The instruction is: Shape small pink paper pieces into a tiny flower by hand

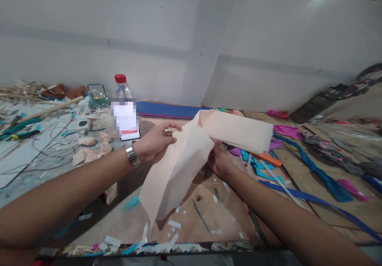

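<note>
A long cream sheet (pixel 182 166), folded and bent at its top, is held up over the worktable. My left hand (pixel 155 140) grips its left edge between thumb and fingers, a metal watch on the wrist. From the right, my right hand (pixel 220 160) holds the sheet near its bend, its fingertips partly hidden behind the material. One part of the sheet hangs toward the table's front, and the other stretches right over an orange-handled tool (pixel 270 159).
Behind my left hand stand a lit phone (pixel 127 123) and a red-capped bottle (pixel 120 79). Green-handled pliers (pixel 24 127), cables and scraps lie left. Blue strips (pixel 316 200) and a cutting board (pixel 328 178) are right. Blue sheets (pixel 170 110) lie along the wall.
</note>
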The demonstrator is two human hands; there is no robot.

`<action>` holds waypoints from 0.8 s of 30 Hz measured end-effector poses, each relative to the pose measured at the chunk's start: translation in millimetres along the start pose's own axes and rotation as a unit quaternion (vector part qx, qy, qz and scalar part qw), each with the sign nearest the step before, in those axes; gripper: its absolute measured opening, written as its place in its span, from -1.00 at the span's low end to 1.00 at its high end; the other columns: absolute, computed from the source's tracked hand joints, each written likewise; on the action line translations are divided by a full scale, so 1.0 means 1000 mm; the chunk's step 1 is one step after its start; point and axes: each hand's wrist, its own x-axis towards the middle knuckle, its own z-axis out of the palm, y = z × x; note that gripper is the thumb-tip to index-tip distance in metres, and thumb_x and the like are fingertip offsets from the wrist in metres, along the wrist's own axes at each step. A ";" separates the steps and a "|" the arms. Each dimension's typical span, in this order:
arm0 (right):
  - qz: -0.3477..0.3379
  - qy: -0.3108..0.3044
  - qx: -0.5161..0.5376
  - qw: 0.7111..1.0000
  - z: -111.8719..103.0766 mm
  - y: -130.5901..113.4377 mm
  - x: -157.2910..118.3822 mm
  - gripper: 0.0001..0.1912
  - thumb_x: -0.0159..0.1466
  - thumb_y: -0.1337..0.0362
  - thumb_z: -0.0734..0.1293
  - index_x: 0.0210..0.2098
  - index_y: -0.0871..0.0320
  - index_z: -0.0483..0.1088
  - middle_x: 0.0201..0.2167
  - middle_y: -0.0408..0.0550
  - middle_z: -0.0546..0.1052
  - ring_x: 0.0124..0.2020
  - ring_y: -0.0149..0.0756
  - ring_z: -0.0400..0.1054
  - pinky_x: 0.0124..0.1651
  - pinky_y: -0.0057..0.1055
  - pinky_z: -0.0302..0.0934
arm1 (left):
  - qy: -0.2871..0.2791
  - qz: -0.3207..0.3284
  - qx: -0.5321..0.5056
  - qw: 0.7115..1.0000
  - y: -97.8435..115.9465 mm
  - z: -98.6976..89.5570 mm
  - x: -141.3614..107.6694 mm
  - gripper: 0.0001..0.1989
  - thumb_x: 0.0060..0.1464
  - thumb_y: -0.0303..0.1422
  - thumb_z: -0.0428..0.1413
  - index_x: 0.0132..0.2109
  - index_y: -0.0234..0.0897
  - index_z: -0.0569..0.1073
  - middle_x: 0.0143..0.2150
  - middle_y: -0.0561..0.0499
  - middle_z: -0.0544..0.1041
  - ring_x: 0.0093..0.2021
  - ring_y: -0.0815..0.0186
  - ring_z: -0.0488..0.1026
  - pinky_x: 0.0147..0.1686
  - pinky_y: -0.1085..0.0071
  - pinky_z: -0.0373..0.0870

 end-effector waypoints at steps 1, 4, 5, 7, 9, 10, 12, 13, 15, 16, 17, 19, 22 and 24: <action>-0.006 -0.003 0.012 1.000 0.003 -0.006 -0.001 -0.33 0.14 -0.38 0.44 -0.06 0.01 0.52 -0.56 -0.27 0.35 -0.58 -0.45 0.12 -0.54 -0.48 0.14 | -0.022 -0.001 0.021 1.000 -0.001 0.000 -0.001 -0.57 -0.05 -0.48 0.29 0.01 -0.19 0.47 -0.23 0.06 0.54 -0.34 0.38 0.48 -0.39 0.52 0.33; -0.019 -0.044 0.075 0.996 0.011 -0.020 -0.004 -0.19 0.09 -0.44 0.43 0.07 0.03 0.51 -0.66 -0.36 0.13 -0.65 -0.48 -0.08 -0.58 -0.48 0.06 | -0.074 -0.001 0.071 0.995 -0.001 0.002 -0.003 -0.61 -0.09 -0.54 0.23 -0.05 -0.23 0.57 -0.10 0.01 0.53 -0.24 0.40 0.44 -0.29 0.51 0.33; -0.024 -0.052 0.081 0.995 0.013 -0.023 -0.005 -0.19 0.11 -0.42 0.43 0.11 0.01 0.50 -0.66 -0.37 0.11 -0.65 -0.48 -0.09 -0.55 -0.47 0.12 | -0.087 -0.003 0.079 0.993 -0.001 0.003 -0.004 -0.61 -0.09 -0.55 0.21 -0.05 -0.23 0.58 -0.09 0.01 0.52 -0.22 0.40 0.42 -0.27 0.52 0.33; -0.033 -0.057 0.082 0.994 0.016 -0.026 -0.007 -0.21 0.16 -0.38 0.43 0.19 -0.02 0.45 -0.65 -0.39 0.09 -0.65 -0.48 -0.11 -0.47 -0.43 0.22 | -0.108 -0.009 0.082 0.991 0.000 0.003 -0.005 -0.60 -0.10 -0.55 0.21 -0.06 -0.23 0.58 -0.11 0.03 0.50 -0.19 0.39 0.41 -0.25 0.52 0.31; -0.036 -0.052 0.073 0.995 0.017 -0.026 -0.007 -0.26 0.20 -0.30 0.46 0.22 -0.05 0.43 -0.64 -0.39 0.08 -0.65 -0.49 -0.13 -0.44 -0.44 0.25 | -0.129 -0.015 0.083 0.988 0.000 0.001 -0.005 -0.58 -0.10 -0.54 0.22 -0.03 -0.21 0.57 -0.16 0.05 0.46 -0.21 0.39 0.38 -0.28 0.53 0.29; -0.036 -0.049 0.066 0.996 0.017 -0.025 -0.007 -0.29 0.21 -0.25 0.47 0.22 -0.05 0.42 -0.63 -0.39 0.07 -0.64 -0.49 -0.14 -0.45 -0.46 0.23 | -0.141 -0.020 0.085 0.986 0.000 0.000 -0.005 -0.57 -0.09 -0.52 0.23 0.00 -0.20 0.55 -0.19 0.06 0.44 -0.24 0.40 0.37 -0.31 0.53 0.27; -0.031 -0.042 0.045 0.998 0.018 -0.023 -0.006 -0.35 0.21 -0.18 0.50 0.18 -0.04 0.44 -0.62 -0.38 0.06 -0.63 -0.49 -0.16 -0.52 -0.49 0.14 | -0.172 -0.038 0.092 0.980 -0.002 -0.003 -0.005 -0.55 -0.07 -0.48 0.27 0.03 -0.18 0.51 -0.29 0.10 0.38 -0.35 0.42 0.31 -0.39 0.53 0.21; -0.025 -0.036 0.030 0.999 0.018 -0.022 -0.006 -0.39 0.19 -0.16 0.52 0.12 -0.01 0.48 -0.62 -0.37 0.06 -0.62 -0.49 -0.15 -0.55 -0.50 0.08 | -0.193 -0.049 0.096 0.975 -0.002 -0.004 -0.005 -0.56 -0.05 -0.45 0.28 0.02 -0.19 0.50 -0.35 0.14 0.33 -0.41 0.44 0.25 -0.42 0.53 0.16; -0.007 -0.024 0.002 1.000 0.018 -0.019 -0.006 -0.48 0.13 -0.14 0.56 -0.09 0.07 0.54 -0.63 -0.35 0.11 -0.61 -0.48 -0.10 -0.57 -0.49 0.01 | -0.243 -0.064 0.108 0.962 -0.004 -0.007 -0.004 -0.62 -0.02 -0.42 0.30 -0.01 -0.23 0.48 -0.45 0.20 0.20 -0.49 0.46 0.12 -0.46 0.52 0.07; 0.004 -0.019 -0.008 1.000 0.017 -0.018 -0.006 -0.50 0.08 -0.12 0.59 -0.19 0.10 0.54 -0.62 -0.32 0.16 -0.59 -0.48 -0.05 -0.56 -0.48 0.01 | -0.269 -0.066 0.116 0.954 -0.005 -0.007 -0.003 -0.64 0.00 -0.41 0.31 -0.03 -0.24 0.47 -0.48 0.22 0.16 -0.50 0.47 0.07 -0.47 0.52 0.03; 0.015 -0.016 -0.014 1.000 0.017 -0.017 -0.006 -0.51 0.04 -0.11 0.62 -0.27 0.11 0.52 -0.60 -0.29 0.24 -0.57 -0.47 0.03 -0.54 -0.47 0.05 | -0.291 -0.067 0.124 0.946 -0.006 -0.008 -0.003 -0.66 0.03 -0.39 0.32 -0.04 -0.25 0.46 -0.49 0.23 0.14 -0.51 0.47 0.05 -0.47 0.51 0.01; 0.034 -0.018 -0.017 0.999 0.016 -0.015 -0.007 -0.52 -0.01 -0.07 0.64 -0.34 0.12 0.50 -0.53 -0.22 0.38 -0.50 -0.43 0.19 -0.45 -0.45 0.17 | -0.322 -0.068 0.133 0.935 -0.008 -0.009 -0.002 -0.69 0.08 -0.35 0.32 -0.05 -0.25 0.45 -0.49 0.22 0.16 -0.49 0.46 0.06 -0.47 0.50 0.01; 0.052 -0.021 -0.018 0.998 0.014 -0.013 -0.008 -0.55 -0.02 -0.04 0.63 -0.38 0.12 0.48 -0.50 -0.20 0.45 -0.45 -0.39 0.28 -0.34 -0.41 0.26 | -0.325 -0.058 0.121 0.936 -0.011 -0.008 -0.003 -0.70 0.14 -0.27 0.32 -0.06 -0.25 0.43 -0.44 0.18 0.26 -0.46 0.44 0.15 -0.44 0.49 0.08; 0.059 -0.023 -0.018 0.998 0.013 -0.011 -0.007 -0.57 -0.02 -0.02 0.62 -0.39 0.12 0.47 -0.51 -0.21 0.46 -0.45 -0.37 0.30 -0.33 -0.40 0.28 | -0.297 -0.040 0.103 0.948 -0.011 -0.006 -0.003 -0.68 0.16 -0.22 0.31 -0.07 -0.24 0.40 -0.39 0.15 0.32 -0.44 0.44 0.21 -0.42 0.49 0.12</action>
